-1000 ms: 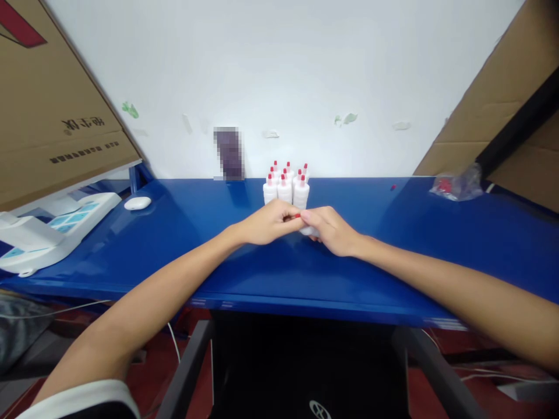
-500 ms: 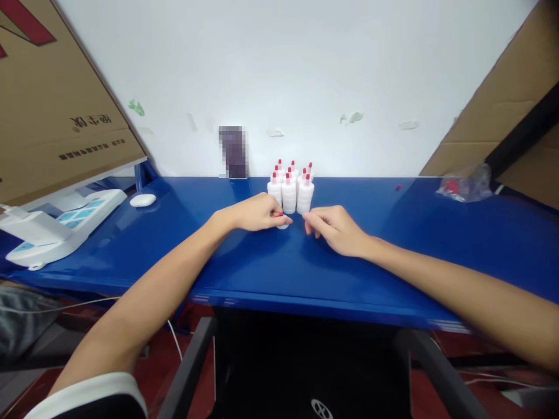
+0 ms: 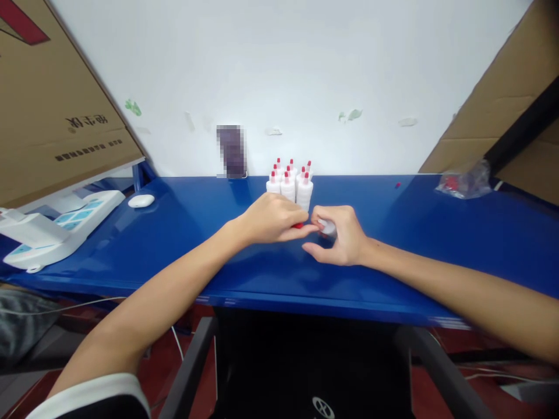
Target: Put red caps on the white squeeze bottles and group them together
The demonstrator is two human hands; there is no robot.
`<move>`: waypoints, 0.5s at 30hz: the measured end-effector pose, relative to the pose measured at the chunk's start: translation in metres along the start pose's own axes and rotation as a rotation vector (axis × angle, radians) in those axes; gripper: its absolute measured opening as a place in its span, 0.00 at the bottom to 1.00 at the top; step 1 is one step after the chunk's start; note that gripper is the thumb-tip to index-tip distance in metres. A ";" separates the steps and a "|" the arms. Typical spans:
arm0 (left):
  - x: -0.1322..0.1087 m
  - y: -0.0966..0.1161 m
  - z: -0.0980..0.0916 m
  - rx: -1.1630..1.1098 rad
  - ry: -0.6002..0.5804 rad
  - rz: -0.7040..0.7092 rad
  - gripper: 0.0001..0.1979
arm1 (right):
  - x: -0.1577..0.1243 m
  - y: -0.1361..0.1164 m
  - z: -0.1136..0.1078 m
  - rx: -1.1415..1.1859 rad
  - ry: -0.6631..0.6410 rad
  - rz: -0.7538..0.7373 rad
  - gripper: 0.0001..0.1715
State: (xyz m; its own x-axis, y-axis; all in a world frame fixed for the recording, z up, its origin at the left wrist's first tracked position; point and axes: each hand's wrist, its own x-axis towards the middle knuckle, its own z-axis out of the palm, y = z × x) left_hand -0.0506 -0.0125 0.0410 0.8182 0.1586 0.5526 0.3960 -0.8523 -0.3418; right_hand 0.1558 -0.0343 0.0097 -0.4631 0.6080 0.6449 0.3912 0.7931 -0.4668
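Note:
Near the table's middle, my left hand [image 3: 279,218] is closed, with a red tip [image 3: 299,225] between thumb and fingers. A small white bottle [image 3: 327,227] lies tilted in the curled fingers of my right hand [image 3: 343,235], whose thumb stands apart from it. The red tip seems to belong to this bottle; the join is hidden by fingers. Just behind my hands, several white squeeze bottles [image 3: 304,195] with red-tipped nozzles stand upright in a tight group. My left hand covers the lower part of the front ones.
A phone [image 3: 233,152] leans on the wall. A white earbud case [image 3: 141,201] and a power strip [image 3: 87,212] lie left. To the right are a small red piece [image 3: 397,185] and a clear bag [image 3: 465,183] with red pieces. The blue table's front edge [image 3: 314,308] is near me.
My left hand has moved right, bringing the bottle off its spot before the group and tilting it towards my right hand. My right hand's thumb has spread, and its fingers now curl at the bottle.

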 end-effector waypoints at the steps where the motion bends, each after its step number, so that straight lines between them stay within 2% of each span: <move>1: 0.001 0.003 0.003 0.009 0.045 0.036 0.25 | -0.001 -0.001 -0.001 0.012 -0.007 -0.039 0.25; 3: 0.001 0.007 0.007 0.014 0.093 0.082 0.24 | -0.002 0.000 -0.002 0.028 -0.038 -0.090 0.23; 5: 0.001 0.008 0.010 0.014 0.080 0.091 0.25 | -0.001 0.002 -0.001 0.026 -0.103 -0.105 0.21; 8: -0.001 0.008 0.012 0.028 0.034 0.086 0.26 | 0.000 0.004 0.000 0.013 -0.186 -0.080 0.21; 15: -0.001 0.007 0.010 0.074 0.029 0.138 0.27 | 0.001 0.003 0.001 -0.060 -0.259 0.012 0.23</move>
State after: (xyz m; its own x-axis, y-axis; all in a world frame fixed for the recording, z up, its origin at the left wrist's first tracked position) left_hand -0.0447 -0.0133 0.0300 0.8551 0.0273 0.5177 0.3113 -0.8256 -0.4706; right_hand 0.1559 -0.0310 0.0079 -0.6431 0.6123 0.4598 0.4406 0.7870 -0.4318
